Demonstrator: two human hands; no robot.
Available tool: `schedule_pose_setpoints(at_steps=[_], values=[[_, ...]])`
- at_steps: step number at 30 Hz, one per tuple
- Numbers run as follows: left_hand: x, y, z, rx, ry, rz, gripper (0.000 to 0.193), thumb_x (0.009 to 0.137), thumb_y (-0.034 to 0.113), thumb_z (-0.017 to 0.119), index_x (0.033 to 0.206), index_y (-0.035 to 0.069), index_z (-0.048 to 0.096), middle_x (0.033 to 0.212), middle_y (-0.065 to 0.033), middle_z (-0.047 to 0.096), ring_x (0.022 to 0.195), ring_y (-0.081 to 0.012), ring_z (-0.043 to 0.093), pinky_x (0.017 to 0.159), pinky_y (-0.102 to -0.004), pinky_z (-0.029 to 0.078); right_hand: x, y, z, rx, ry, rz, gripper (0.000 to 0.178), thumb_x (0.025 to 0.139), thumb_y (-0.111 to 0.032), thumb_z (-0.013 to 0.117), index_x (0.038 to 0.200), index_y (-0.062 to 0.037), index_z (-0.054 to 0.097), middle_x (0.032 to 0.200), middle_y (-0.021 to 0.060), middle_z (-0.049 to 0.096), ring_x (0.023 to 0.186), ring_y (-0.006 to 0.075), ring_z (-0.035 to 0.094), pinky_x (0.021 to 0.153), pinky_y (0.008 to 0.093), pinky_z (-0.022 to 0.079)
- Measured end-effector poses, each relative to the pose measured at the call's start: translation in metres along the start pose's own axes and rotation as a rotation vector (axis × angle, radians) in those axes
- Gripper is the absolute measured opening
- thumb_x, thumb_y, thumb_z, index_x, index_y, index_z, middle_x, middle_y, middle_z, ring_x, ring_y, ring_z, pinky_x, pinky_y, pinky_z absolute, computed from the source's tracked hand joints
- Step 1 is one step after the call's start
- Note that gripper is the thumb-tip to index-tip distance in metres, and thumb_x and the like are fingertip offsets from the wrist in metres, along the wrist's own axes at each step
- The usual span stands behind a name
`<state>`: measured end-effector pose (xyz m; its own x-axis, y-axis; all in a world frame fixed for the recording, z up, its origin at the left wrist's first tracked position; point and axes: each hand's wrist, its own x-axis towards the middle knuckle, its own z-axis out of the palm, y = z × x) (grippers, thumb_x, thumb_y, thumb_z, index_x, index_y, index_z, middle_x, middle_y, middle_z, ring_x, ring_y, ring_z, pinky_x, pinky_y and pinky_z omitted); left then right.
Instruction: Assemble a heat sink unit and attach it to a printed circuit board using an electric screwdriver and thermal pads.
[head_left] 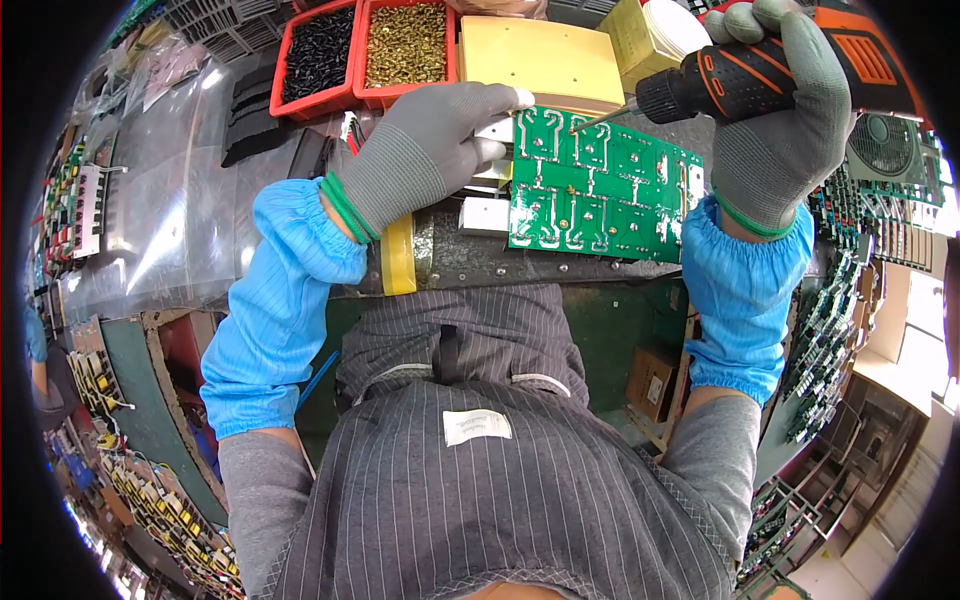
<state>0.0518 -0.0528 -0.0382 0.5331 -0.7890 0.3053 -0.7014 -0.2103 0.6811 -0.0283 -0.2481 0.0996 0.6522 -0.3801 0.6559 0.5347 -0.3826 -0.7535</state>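
A green circuit board (625, 190) with silvery solder traces lies at the front edge of the bench. Gloved in grey, my left hand (430, 140) pinches the board's upper left corner between thumb and fingers. My right hand (790, 140) is wrapped round a black and orange power screwdriver (728, 82). Its long bit (610, 116) points left, with the tip at the upper part of the board. Whether the tip sits in a screw is too small to tell. Pale metal blocks (484, 215) show at the board's left edge.
Behind the board stand a red bin of black screws (318, 55) and a red bin of brass-coloured screws (405, 45). Beside them is a yellow block (540, 62). Clear plastic sheeting (150, 200) covers the left side. Racks of circuit boards (825, 350) stand at right.
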Motion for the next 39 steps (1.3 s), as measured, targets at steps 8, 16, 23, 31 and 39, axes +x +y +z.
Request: schedule_pose_setpoints(at_steps=[8,16,23,31,39], values=[[-0.003,-0.003,-0.001,0.086,0.030,0.033,0.050,0.080,0.004,0.074,0.128,0.009,0.062,0.109,-0.0154,0.069,0.098,-0.0317,0.068,0.085,-0.0361,0.054,-0.004,-0.011,0.021,0.083,0.098,0.056,0.053,0.091,-0.018,0.056,0.137,0.0028,0.041,0.089,0.0041,0.054,0.073,0.0108,0.055,0.071,0.0282,0.051],[-0.002,-0.001,0.001,0.059,0.072,0.053,0.046,0.081,0.005,0.074,0.125,0.007,0.062,0.111,-0.0157,0.069,0.099,-0.0304,0.069,0.085,-0.0361,0.055,-0.002,-0.002,0.009,-0.013,0.027,-0.008,0.047,0.091,-0.019,0.056,0.131,0.0031,0.046,0.089,0.0049,0.054,0.074,0.0119,0.056,0.070,0.0288,0.052],[0.001,0.005,-0.001,0.019,0.001,-0.039,0.043,0.082,0.007,0.075,0.123,0.006,0.062,0.109,-0.0155,0.069,0.097,-0.0287,0.070,0.083,-0.0347,0.055,0.000,-0.012,0.030,0.031,0.044,0.019,0.027,0.090,-0.018,0.055,0.108,0.0014,0.054,0.084,0.0055,0.055,0.071,0.0131,0.056,0.066,0.0296,0.051],[0.000,0.002,0.001,0.037,0.026,-0.006,0.046,0.081,0.007,0.075,0.125,0.008,0.061,0.104,-0.0141,0.070,0.092,-0.0277,0.070,0.080,-0.0344,0.055,-0.001,-0.018,0.039,0.110,-0.005,0.060,0.013,0.083,-0.011,0.055,0.089,0.0007,0.054,0.071,0.0057,0.056,0.061,0.0137,0.056,0.057,0.0289,0.050],[-0.007,-0.008,0.001,0.052,0.054,-0.010,0.044,0.084,0.010,0.073,0.126,0.009,0.061,0.099,-0.0115,0.068,0.077,-0.0230,0.064,0.073,-0.0324,0.053,-0.002,0.020,0.007,1.401,-0.165,0.313,0.031,0.082,-0.014,0.059,0.108,0.0040,0.056,0.073,0.0047,0.057,0.063,0.0130,0.058,0.059,0.0271,0.051]])
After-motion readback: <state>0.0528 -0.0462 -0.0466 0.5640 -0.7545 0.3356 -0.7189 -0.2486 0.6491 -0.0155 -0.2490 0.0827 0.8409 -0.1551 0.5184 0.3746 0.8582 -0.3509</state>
